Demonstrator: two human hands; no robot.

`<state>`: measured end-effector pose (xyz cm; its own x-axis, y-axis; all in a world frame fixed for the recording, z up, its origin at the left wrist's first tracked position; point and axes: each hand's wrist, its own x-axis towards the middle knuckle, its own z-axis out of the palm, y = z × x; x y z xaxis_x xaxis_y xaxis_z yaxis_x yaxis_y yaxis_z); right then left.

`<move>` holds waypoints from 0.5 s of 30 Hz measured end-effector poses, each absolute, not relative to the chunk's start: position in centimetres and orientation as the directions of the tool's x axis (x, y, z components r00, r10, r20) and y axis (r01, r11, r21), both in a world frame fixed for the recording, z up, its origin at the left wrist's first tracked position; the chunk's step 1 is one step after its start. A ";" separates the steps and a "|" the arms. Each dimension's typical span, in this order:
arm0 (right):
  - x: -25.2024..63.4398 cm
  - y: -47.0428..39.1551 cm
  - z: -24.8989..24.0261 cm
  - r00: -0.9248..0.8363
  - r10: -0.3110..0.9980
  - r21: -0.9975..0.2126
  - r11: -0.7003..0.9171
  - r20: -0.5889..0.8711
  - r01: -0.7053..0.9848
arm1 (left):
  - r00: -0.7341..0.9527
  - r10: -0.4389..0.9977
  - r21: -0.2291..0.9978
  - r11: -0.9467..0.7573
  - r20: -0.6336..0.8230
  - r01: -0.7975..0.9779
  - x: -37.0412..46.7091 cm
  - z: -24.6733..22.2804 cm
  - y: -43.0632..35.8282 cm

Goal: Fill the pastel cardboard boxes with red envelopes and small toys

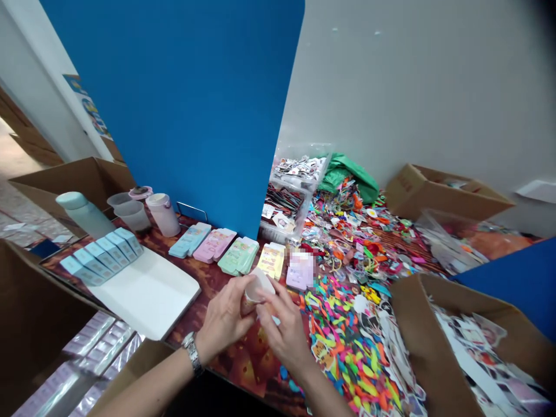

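A small paper box [259, 284] with its white inner side showing is between my two hands, above the table's front part. My left hand [226, 313] is closed round its left side. The fingers of my right hand [284, 330] grip its right edge and lower part. Just beyond my hands lie stacks of flat printed cartons: blue [190, 240], pink [214, 245], green [238, 255], yellow [271, 260] and purple [300, 270]. On the left, a row of light blue boxes [102, 256] stands on a white tray [147, 292].
Colourful small pieces [351, 347] and trinkets cover the table's right side. Open cardboard boxes [417, 324] stand at the right. A clear bin [299, 174] holds printed cutouts. Bottles [163, 214] and cups stand at the back left, before a blue panel [182, 116].
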<state>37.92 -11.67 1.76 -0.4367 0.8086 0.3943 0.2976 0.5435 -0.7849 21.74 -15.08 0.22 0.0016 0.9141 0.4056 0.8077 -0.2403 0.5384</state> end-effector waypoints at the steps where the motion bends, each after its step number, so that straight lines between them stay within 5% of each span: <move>1: 38.1 -11.8 1.9 -0.384 0.852 -0.848 0.466 0.355 0.251 | 0.026 0.909 0.508 -0.256 0.416 0.822 21.8 0.1 -15.2; 4: 38.1 -11.6 1.9 -0.273 0.947 -0.978 0.195 0.168 0.077 | 0.056 0.906 0.435 -0.254 0.419 0.864 22.1 -0.5 -15.6; 7: 37.9 -11.2 2.2 -0.355 0.933 -0.998 0.065 0.066 -0.015 | 0.082 0.910 0.404 -0.259 0.405 0.877 22.3 -1.0 -15.9; 15: 38.4 -11.5 3.8 -0.406 0.865 -0.815 0.450 0.297 0.364 | 0.030 0.938 0.395 -0.174 0.345 0.902 22.9 -0.7 -16.5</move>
